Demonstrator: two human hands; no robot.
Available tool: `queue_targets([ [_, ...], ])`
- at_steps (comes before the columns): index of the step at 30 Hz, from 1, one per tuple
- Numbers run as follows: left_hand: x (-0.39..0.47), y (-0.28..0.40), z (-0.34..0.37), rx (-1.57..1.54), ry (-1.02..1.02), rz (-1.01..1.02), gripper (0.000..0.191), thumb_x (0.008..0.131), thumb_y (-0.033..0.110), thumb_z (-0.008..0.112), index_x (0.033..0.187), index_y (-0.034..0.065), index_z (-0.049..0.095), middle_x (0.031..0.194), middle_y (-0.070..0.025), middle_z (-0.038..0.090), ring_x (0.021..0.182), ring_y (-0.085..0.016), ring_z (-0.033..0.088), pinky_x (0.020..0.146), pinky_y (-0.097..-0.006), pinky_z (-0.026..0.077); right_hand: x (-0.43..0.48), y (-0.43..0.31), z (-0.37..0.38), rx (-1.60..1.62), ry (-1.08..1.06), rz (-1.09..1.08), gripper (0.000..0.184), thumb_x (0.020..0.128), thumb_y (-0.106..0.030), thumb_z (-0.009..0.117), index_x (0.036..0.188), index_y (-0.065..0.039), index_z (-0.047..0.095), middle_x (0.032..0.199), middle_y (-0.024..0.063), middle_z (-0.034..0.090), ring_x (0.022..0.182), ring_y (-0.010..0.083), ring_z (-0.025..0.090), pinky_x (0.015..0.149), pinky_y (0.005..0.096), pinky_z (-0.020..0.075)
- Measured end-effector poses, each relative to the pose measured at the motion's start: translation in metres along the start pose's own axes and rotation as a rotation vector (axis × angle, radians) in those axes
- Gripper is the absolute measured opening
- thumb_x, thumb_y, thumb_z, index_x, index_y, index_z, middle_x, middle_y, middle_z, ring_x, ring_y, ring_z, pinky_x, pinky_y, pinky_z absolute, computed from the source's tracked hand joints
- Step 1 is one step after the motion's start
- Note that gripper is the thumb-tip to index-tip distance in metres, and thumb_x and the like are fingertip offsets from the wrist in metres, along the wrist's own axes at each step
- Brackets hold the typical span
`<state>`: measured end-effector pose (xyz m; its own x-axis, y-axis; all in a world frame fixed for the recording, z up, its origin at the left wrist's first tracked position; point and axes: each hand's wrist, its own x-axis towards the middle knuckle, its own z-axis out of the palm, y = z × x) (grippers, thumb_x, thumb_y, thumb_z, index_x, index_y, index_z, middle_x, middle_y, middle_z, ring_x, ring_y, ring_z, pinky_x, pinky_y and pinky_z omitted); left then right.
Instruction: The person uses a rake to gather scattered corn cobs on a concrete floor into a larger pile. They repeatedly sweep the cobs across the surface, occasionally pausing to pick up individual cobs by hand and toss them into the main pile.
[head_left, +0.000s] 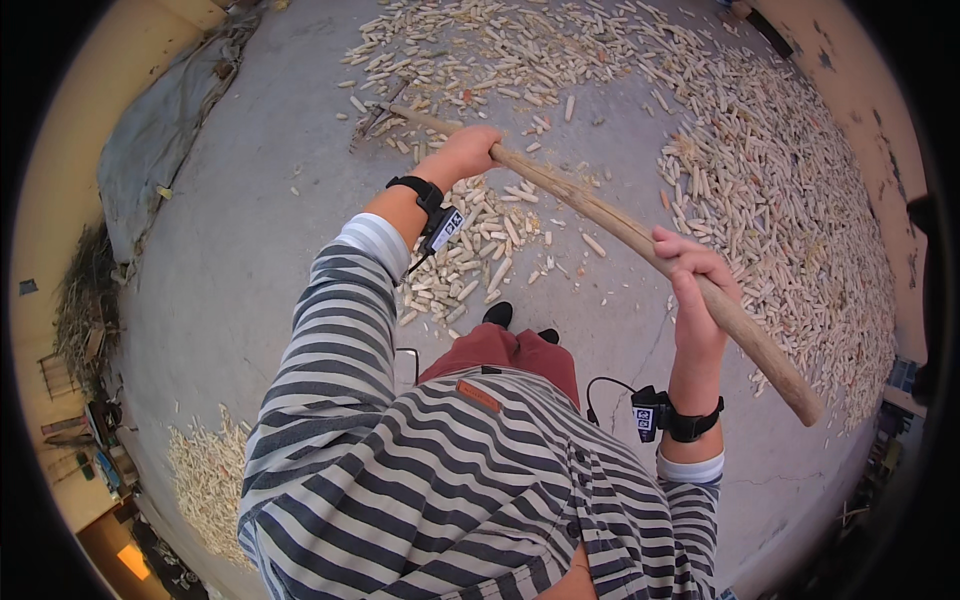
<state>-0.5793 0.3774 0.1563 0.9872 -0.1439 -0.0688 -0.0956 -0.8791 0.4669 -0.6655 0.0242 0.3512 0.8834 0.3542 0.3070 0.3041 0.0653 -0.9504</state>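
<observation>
A long wooden rake handle (581, 196) runs slantwise across my front, its butt end low at the right. My left hand (471, 150) is closed around it towards the rake head. Farther back along the wood, my right hand (697, 277) grips it with the thumb laid along the shaft. The dark rake head (375, 118) is at the upper left, its tines at the floor beside scattered corn cobs. A small heap of pale, bare corn cobs (472, 251) lies just ahead of my feet, partly hidden by my left wrist.
A large spread of corn cobs (787, 217) lies along the right wall, with more cobs (517, 45) ahead. Another pile (210, 480) is behind at lower left. Grey sheeting (157, 142) and dry brushwood (86, 300) line the left wall. The concrete floor (217, 300) has cracks.
</observation>
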Motion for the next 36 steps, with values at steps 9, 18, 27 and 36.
queue_targets([
  [9,-0.034,0.01,0.075,-0.164,0.241,-0.106,0.038,0.071,0.009,0.073,0.102,0.004,0.052,0.108,-0.0161,0.052,0.114,-0.038,0.044,0.101,-0.0422,0.034,-0.048,-0.04,-0.044,-0.139,0.023,0.002,0.025,0.078,-0.023,0.064,0.072,-0.001,0.055,0.081,0.0165,0.063,0.092,0.0334,0.061,0.082,0.0427,0.047],
  [18,-0.079,0.112,0.168,-0.044,-0.284,0.028,0.032,0.064,0.031,0.078,0.082,0.0091,0.063,0.087,-0.0123,0.063,0.088,-0.033,0.059,0.074,-0.0426,0.047,-0.237,-0.183,-0.237,-0.089,0.293,-0.045,0.033,0.086,-0.03,0.056,0.064,-0.011,0.041,0.065,0.004,0.046,0.069,0.0195,0.05,0.078,0.035,0.0414],
  [27,-0.161,0.399,0.217,-0.173,-0.526,0.292,0.034,0.068,0.044,0.071,0.077,0.0116,0.065,0.073,-0.0111,0.065,0.072,-0.035,0.062,0.064,-0.0447,0.049,-0.413,-0.303,-0.473,0.375,0.491,-0.092,0.036,0.083,-0.021,0.058,0.059,-0.016,0.032,0.059,-0.0013,0.035,0.061,0.0123,0.038,0.072,0.0292,0.0307],
  [36,-0.182,0.344,0.2,-0.118,-0.465,0.024,0.037,0.07,0.045,0.071,0.077,0.0087,0.064,0.075,-0.0132,0.064,0.075,-0.035,0.061,0.066,-0.0439,0.048,-0.288,-0.171,-0.447,0.695,0.353,0.018,0.03,0.091,-0.014,0.05,0.066,-0.013,0.034,0.062,-0.0009,0.033,0.059,0.0115,0.037,0.069,0.03,0.0326],
])
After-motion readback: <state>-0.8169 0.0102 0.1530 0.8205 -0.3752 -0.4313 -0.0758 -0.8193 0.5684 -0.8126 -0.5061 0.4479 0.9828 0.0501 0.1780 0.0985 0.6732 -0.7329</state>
